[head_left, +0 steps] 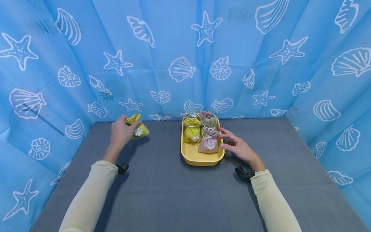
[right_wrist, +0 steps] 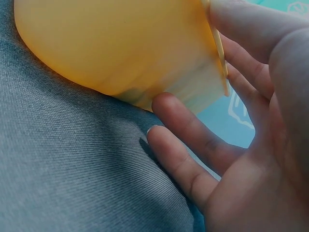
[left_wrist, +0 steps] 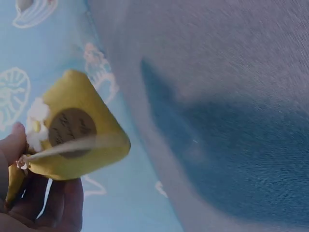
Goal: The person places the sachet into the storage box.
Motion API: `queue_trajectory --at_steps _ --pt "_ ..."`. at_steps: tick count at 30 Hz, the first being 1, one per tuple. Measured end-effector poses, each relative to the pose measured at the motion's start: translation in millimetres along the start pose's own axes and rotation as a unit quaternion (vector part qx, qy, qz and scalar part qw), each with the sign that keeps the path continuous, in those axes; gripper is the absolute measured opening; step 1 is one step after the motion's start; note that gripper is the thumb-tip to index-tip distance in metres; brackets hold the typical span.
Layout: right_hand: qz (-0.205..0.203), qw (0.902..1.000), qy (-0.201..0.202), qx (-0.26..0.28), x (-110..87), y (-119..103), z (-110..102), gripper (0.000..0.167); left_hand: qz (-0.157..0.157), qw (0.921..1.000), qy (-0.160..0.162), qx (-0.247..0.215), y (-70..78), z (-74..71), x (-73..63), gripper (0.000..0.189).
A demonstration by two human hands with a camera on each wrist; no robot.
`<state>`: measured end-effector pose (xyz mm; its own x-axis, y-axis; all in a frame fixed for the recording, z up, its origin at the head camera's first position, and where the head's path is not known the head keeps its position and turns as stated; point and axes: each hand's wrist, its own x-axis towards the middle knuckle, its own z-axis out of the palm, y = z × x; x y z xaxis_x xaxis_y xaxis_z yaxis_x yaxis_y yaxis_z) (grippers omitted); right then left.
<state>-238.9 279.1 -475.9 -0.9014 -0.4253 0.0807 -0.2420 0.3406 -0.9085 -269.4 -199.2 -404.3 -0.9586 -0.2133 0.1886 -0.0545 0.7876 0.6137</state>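
At the left of the head view, my left hand (head_left: 121,131) pinches a small yellow drawstring pouch (head_left: 141,131) by its gathered neck, held above the table. The pouch has a white flower, and the left wrist view shows a round brown label (left_wrist: 73,132) with dark writing on it. My right hand (head_left: 238,148) touches the right side of a yellow tray (head_left: 203,160), its fingers loosely extended along the rim and outer wall. Inside the tray stand a yellow pouch (head_left: 192,131), a pink pouch (head_left: 209,145) with a white flower, and more pouches behind them, partly hidden.
A grey cloth covers the table (head_left: 162,193). Blue curtains (head_left: 156,58) with white shell and starfish prints hang behind the table and on both sides. The tray stands near the table's back edge. A black band (head_left: 244,173) circles my right wrist.
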Motion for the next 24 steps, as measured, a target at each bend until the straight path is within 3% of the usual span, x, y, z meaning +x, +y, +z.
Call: queue_trajectory --at_steps 12,24 --pt "0.019 0.9998 -0.002 -0.001 0.4 -0.8 -0.6 0.036 0.077 0.9962 -0.010 -0.039 44.7 -6.4 -16.2 0.059" --pt "0.028 0.9996 -0.004 0.003 2.4 -0.1 -1.0 0.036 0.160 0.9830 -0.045 -0.077 97.9 -8.9 -39.0 0.048"
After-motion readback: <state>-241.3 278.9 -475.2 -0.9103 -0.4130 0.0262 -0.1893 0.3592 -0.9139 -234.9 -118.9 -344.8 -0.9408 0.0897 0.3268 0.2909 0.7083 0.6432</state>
